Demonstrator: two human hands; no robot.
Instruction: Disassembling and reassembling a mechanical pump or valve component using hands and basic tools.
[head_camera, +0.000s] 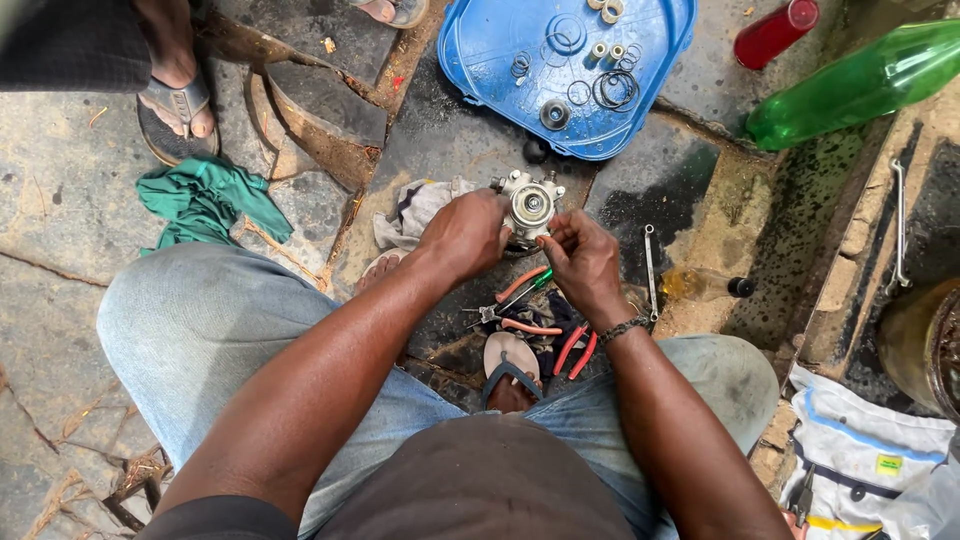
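Head view: left hand (465, 235) grips the metal housing (528, 205) from the side; right hand (580, 258) fingers pinch, apparently, its rim, above pliers (575, 350).

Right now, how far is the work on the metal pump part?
Seemingly midway. Done: small parts are out; rings and seals lie on the blue lid. In hand: the left hand grips the metal pump body; the right hand touches its front. Left: those loose parts remain unfitted; pliers wait below.
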